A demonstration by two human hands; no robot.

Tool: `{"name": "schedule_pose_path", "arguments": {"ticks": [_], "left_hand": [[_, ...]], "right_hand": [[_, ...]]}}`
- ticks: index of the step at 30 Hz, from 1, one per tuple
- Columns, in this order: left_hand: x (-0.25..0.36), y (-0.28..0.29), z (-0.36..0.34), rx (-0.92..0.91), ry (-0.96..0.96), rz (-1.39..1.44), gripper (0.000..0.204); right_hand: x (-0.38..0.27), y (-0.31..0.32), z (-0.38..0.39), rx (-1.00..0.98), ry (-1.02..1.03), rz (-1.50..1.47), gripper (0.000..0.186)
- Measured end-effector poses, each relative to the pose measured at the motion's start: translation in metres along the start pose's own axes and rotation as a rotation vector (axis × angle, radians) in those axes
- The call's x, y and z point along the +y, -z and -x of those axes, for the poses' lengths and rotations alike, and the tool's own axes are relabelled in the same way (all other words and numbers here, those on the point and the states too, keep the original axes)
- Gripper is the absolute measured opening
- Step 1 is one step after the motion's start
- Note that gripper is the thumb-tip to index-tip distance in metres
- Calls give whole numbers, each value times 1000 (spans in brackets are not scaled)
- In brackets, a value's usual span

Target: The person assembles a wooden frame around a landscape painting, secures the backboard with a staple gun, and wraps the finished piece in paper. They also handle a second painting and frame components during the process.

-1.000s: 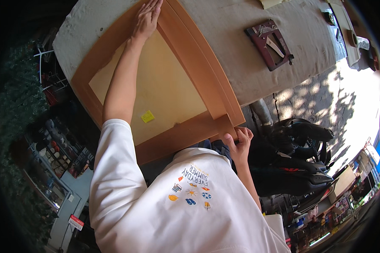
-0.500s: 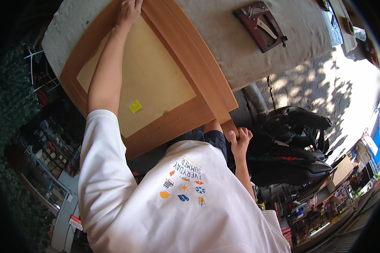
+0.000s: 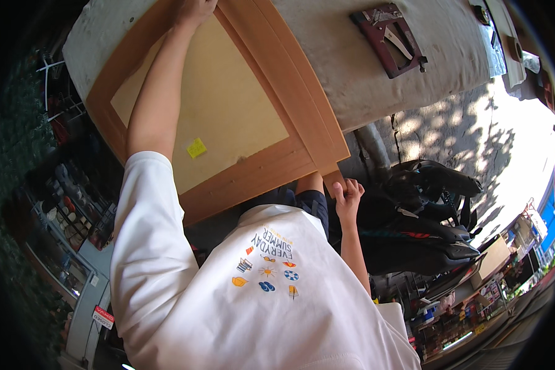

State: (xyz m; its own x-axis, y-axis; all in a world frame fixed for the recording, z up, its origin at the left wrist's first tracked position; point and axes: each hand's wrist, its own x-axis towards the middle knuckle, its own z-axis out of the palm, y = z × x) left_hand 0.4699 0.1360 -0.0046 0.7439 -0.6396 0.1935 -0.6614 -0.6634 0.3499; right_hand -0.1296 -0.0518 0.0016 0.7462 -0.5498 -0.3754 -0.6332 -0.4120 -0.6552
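Observation:
A curved wooden panel [image 3: 265, 49] with a pale middle and a yellow sticky note [image 3: 196, 148] lies at the edge of a cloth-covered table [image 3: 382, 98]. My left hand [image 3: 196, 12] grips the panel's far top edge, its fingertips partly out of frame, with the forearm across the pale middle. At the panel's near right corner, my right hand [image 3: 348, 196] has thumb and fingers closed on a short wooden strip [image 3: 333, 174] that sticks out below that corner, its other end hidden under the panel.
A maroon staple gun [image 3: 388, 40] rests on the table beyond the panel. Small items [image 3: 482, 15] sit along the far right edge. Black motorbikes [image 3: 431, 234] stand beside me at right on sunlit pavement [image 3: 462, 135]. Cluttered shelving [image 3: 68, 216] is at left.
Since a second ago, the short strip has slid outward from the panel's corner, with my right hand on it. My left hand stays on the far edge; the whole view has shifted slightly.

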Motion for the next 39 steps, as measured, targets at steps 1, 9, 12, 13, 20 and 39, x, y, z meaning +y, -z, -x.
{"name": "schedule_pose_path", "arguments": {"ticks": [1,9,12,13,20,39], "left_hand": [[4,3,2,7,-15,-73,63],[178,-13,128,-187,54,-90,126],[285,-21,221,-340,52,-88,115],[313,-16,242,-447,11,-113,113],[375,-32,295,-490,154,24,110],[448,-43,279,82,1179,369,82]], "right_hand": [[0,-2,-5,-3,50,5,36],[-61,33,-78,201,130,-53,23],[-119,32,-139,56,425,270,42],[-134,23,-155,35,472,341,47],[-229,-50,-270,-12,628,440,75],[-393,-140,-456,-274,558,542,128]]}}
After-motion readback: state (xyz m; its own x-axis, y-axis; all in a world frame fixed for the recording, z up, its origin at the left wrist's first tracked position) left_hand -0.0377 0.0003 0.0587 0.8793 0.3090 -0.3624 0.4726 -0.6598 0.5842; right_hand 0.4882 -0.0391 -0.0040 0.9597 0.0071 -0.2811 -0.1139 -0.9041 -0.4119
